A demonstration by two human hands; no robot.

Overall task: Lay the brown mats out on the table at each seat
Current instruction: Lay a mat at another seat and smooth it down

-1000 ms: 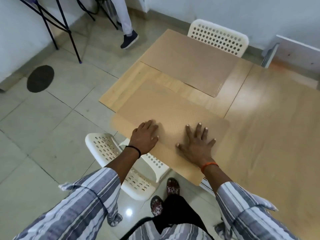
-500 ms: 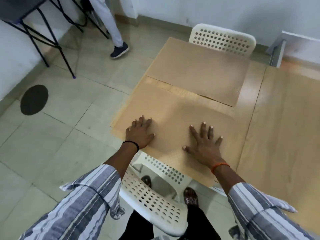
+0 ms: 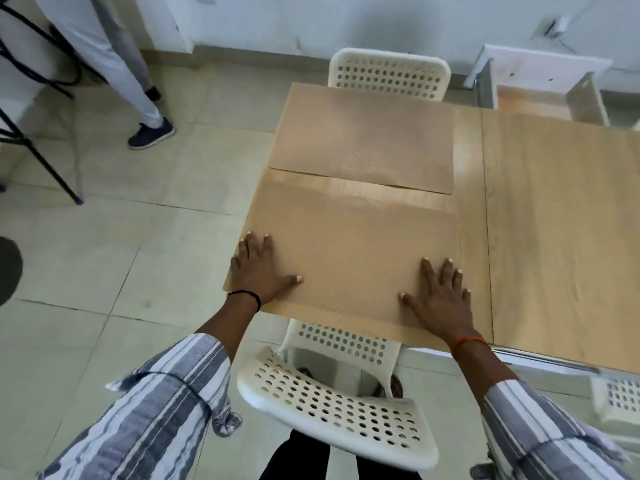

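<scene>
Two brown mats lie on the light wooden table (image 3: 554,237). The far mat (image 3: 363,140) sits flat in front of the far white chair (image 3: 389,74). The near mat (image 3: 349,251) lies at the table's near end, above the near white chair (image 3: 332,407). My left hand (image 3: 258,268) presses flat on that mat's left edge, fingers straight. My right hand (image 3: 440,296) rests flat on its right part, fingers spread. A narrow strip of bare table shows between the two mats.
A person's leg and dark shoe (image 3: 150,133) stand on the tiled floor at the upper left, beside black metal stand legs (image 3: 41,161). A white frame (image 3: 540,81) stands against the back wall at the right. Another white chair (image 3: 620,396) peeks in at the lower right.
The near mat has slid and turned until it lies square with the table's near end. Both hands spread further apart on it, the left one out to its left edge.
</scene>
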